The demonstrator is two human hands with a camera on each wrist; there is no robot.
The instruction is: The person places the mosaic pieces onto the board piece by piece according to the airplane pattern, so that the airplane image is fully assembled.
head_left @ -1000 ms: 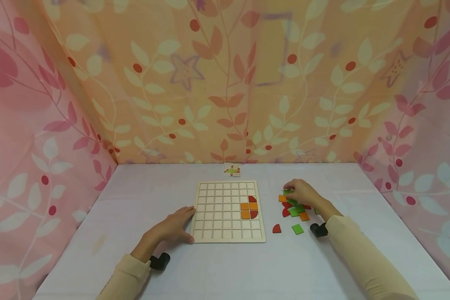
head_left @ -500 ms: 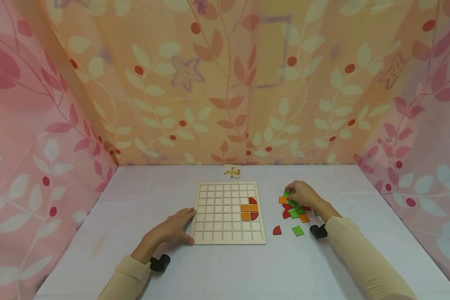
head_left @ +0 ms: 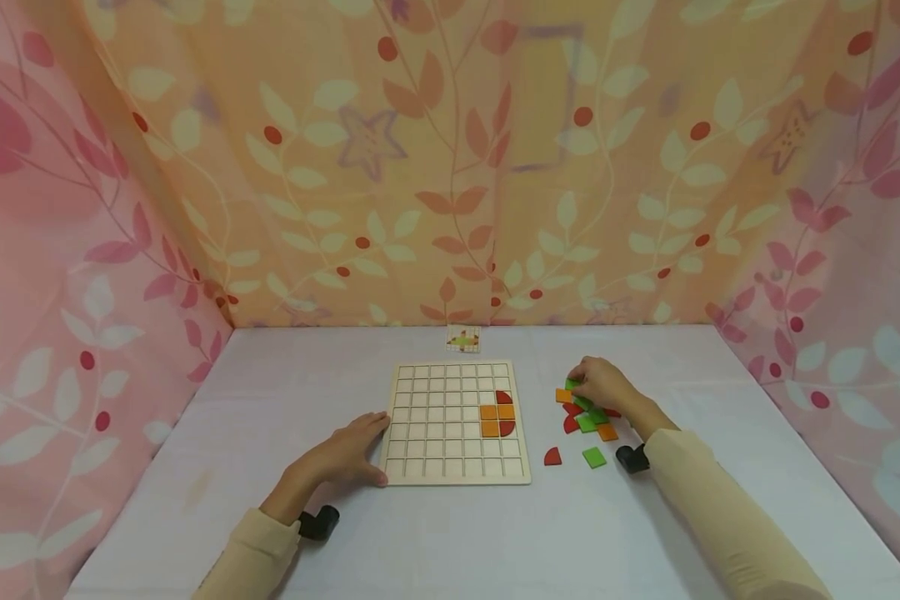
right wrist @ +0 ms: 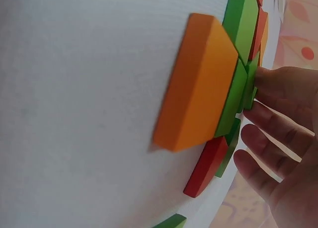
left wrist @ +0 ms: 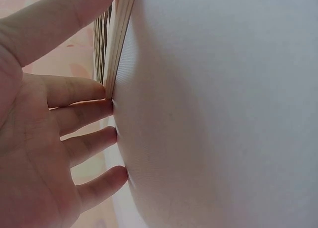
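In the head view my left hand (head_left: 348,452) lies against the left side of a wooden grid board (head_left: 457,480), thumb at its near corner. The left wrist view shows those fingers nearly straight, tips touching the board's edge (left wrist: 119,44) and the tablecloth. Over a loose pile of coloured tiles to the right is my right hand (head_left: 606,390). Its thumb and index finger pinch a green tile (right wrist: 252,84) in the right wrist view, the other fingers lying apart. On the board are orange square tiles (head_left: 490,428) and red quarter-round tiles (head_left: 507,428).
A small pattern card (head_left: 462,339) lies behind the board. Nearer me than the pile are a single red quarter-round tile (head_left: 552,457) and a green square tile (head_left: 594,457). The white tablecloth (head_left: 450,542) ends at flowered curtains (head_left: 450,167) behind and on both sides.
My right hand's fingers have drawn slightly inward over the pile. The left hand, the board and the tiles on it stay as they were.
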